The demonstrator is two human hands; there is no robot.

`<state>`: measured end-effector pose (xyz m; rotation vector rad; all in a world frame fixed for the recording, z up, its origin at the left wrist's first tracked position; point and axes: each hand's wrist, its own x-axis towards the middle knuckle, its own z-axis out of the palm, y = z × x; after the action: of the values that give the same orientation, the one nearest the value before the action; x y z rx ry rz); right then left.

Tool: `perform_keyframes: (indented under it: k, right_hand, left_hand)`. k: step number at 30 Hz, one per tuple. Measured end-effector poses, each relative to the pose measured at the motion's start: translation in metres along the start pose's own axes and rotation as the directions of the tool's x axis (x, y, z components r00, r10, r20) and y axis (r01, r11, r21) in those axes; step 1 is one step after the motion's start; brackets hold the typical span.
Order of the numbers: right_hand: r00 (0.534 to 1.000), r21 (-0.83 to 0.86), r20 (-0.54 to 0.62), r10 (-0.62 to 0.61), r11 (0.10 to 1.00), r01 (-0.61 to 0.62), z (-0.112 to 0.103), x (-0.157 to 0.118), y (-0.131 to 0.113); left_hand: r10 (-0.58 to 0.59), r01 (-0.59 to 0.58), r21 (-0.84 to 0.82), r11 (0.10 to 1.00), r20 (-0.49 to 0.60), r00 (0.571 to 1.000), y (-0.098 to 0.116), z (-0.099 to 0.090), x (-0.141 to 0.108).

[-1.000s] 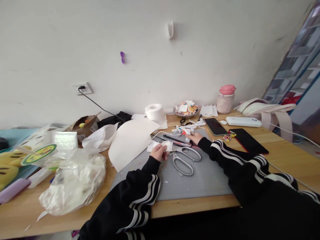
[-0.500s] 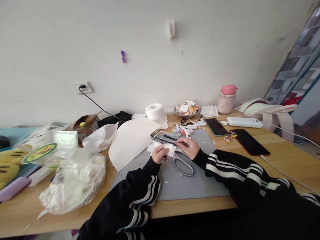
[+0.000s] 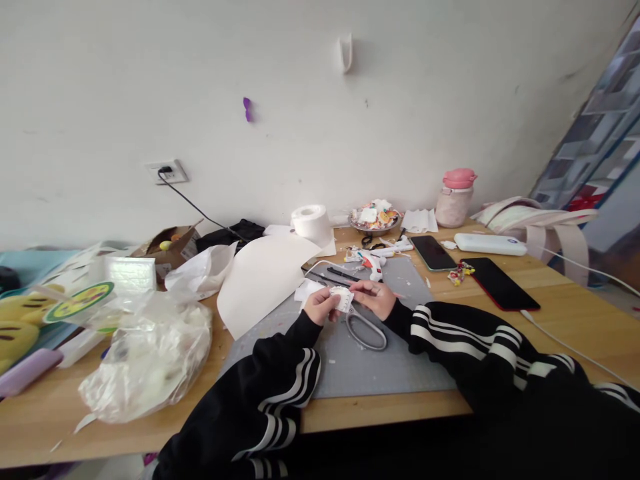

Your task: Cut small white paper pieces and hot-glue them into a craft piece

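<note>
My left hand (image 3: 321,307) is closed, pinching a small white piece (image 3: 343,300) with a scalloped upper edge and little dark marks; it looks like paper or card. My right hand (image 3: 376,299) has its fingertips pressed together at the right edge of that piece. Whether something tiny is also between them I cannot make out. Just below the hands lie scissors with grey handles (image 3: 367,332), their blades partly hidden by the piece. Behind the fingers are a black pen (image 3: 343,274) and a white glue gun (image 3: 373,265). A grey cutting mat (image 3: 385,373) lies underneath.
A large white paper sheet (image 3: 267,280) and a tape roll (image 3: 309,221) stand left of the mat. Farther left is a clear plastic bag (image 3: 150,360). A bowl of scraps (image 3: 375,218), a pink-lidded bottle (image 3: 456,199), two phones (image 3: 500,283) and a white power bank (image 3: 490,244) are to the right.
My right hand has moved slightly left and down, its fingertips now meeting the white piece's edge. My left hand keeps hold of the piece, which is tilted a little differently.
</note>
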<state>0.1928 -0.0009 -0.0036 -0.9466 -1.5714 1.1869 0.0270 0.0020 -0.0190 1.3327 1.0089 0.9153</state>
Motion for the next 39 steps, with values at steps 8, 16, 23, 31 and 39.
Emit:
perform_keyframes:
  k: [8,16,23,31,39]
  right_hand:
    - [1.000,0.007,-0.006,0.004,1.000,-0.004,-0.001,-0.001,-0.003]
    - [0.999,0.011,-0.032,0.016,1.000,-0.016,0.000,-0.001,-0.006]
    - [0.997,0.018,-0.057,0.041,0.999,-0.040,0.001,-0.001,-0.006]
    - [0.994,0.043,-0.074,0.086,0.996,-0.083,0.001,0.000,-0.003]
    - [0.992,0.069,-0.071,0.106,0.992,-0.101,0.002,0.001,-0.002]
  left_hand:
    - [0.009,-0.009,-0.019,1.000,-0.030,1.000,0.000,0.000,0.000]
    - [-0.009,0.007,-0.032,0.999,-0.048,0.999,0.001,0.001,0.001]
    - [0.045,-0.047,-0.015,0.999,-0.078,0.996,0.006,0.006,-0.007]
    - [0.119,-0.109,0.083,0.991,-0.122,0.985,0.014,0.013,-0.014]
    - [0.200,-0.157,0.281,0.947,-0.129,0.971,0.013,0.012,-0.017]
